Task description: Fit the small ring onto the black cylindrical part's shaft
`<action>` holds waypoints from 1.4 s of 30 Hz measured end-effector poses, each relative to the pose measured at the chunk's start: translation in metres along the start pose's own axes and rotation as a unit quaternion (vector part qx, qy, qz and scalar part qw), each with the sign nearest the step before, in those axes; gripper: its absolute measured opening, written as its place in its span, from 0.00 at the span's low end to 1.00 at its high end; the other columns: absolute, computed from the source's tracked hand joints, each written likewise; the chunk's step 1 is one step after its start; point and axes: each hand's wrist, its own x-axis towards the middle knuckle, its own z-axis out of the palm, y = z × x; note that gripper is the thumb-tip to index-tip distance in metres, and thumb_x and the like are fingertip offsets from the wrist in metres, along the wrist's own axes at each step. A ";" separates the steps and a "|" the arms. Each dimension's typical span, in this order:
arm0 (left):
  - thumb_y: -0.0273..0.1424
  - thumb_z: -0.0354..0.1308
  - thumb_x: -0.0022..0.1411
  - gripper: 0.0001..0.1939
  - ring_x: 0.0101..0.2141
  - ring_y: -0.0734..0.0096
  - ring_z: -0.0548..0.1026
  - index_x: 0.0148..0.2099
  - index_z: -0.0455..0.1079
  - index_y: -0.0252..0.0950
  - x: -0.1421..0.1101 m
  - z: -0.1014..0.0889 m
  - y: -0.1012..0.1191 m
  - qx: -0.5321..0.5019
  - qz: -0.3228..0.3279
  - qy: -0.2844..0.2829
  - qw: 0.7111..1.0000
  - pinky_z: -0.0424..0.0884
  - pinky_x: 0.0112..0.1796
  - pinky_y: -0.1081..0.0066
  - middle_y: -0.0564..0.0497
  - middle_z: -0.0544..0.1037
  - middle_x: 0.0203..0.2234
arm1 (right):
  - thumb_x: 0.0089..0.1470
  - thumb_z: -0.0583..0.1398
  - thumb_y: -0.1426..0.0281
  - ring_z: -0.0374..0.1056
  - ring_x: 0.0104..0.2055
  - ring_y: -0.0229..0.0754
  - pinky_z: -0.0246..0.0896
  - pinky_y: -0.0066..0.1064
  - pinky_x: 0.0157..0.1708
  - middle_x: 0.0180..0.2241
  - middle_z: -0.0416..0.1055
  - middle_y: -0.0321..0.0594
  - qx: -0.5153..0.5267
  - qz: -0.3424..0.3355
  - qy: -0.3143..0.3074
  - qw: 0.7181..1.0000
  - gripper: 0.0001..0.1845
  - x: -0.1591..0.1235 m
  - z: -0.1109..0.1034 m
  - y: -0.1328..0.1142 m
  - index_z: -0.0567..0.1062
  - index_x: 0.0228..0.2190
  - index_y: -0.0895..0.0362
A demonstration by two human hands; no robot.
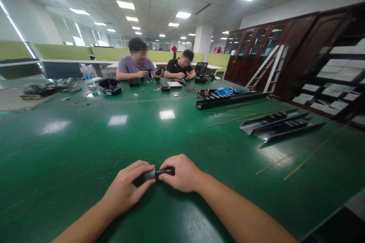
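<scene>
Near the front of the green table, my left hand is closed round a short grey cylinder with a dark end. Its thumb and fingers grip the cylinder from both sides. My right hand pinches a thin dark ridged rod that lines up with the cylinder's right end. Whether rod and cylinder are joined I cannot tell. Both hands are close together just over the tabletop, and the fingers cover part of each piece.
Right of my hands lie black metal channels and thin brass-coloured rods. Farther back is a longer channel with blue pieces. Two people sit across the table, one holding a power drill. A black headset lies at the back left.
</scene>
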 end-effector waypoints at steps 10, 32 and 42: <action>0.30 0.62 0.61 0.14 0.42 0.68 0.76 0.50 0.71 0.41 -0.001 0.001 -0.004 -0.004 0.011 0.016 1.000 0.74 0.45 0.71 0.48 0.76 0.42 | 0.54 0.63 0.63 0.71 0.33 0.39 0.60 0.27 0.34 0.31 0.77 0.37 -0.007 -0.001 -0.001 1.000 0.10 0.000 0.001 0.001 0.79 0.36 0.55; 0.31 0.63 0.61 0.15 0.42 0.68 0.76 0.50 0.71 0.42 -0.001 0.000 -0.008 -0.008 -0.010 0.027 1.000 0.74 0.44 0.70 0.49 0.76 0.42 | 0.53 0.63 0.63 0.71 0.32 0.38 0.60 0.27 0.34 0.30 0.77 0.37 -0.031 -0.005 0.009 0.999 0.09 0.000 -0.010 0.000 0.79 0.34 0.55; 0.31 0.63 0.60 0.14 0.42 0.69 0.76 0.49 0.71 0.41 0.000 -0.001 -0.008 -0.010 -0.012 0.032 0.999 0.74 0.44 0.71 0.49 0.77 0.41 | 0.53 0.63 0.63 0.69 0.31 0.37 0.59 0.27 0.33 0.29 0.76 0.36 -0.034 -0.002 0.011 0.999 0.09 -0.001 -0.011 0.002 0.79 0.34 0.55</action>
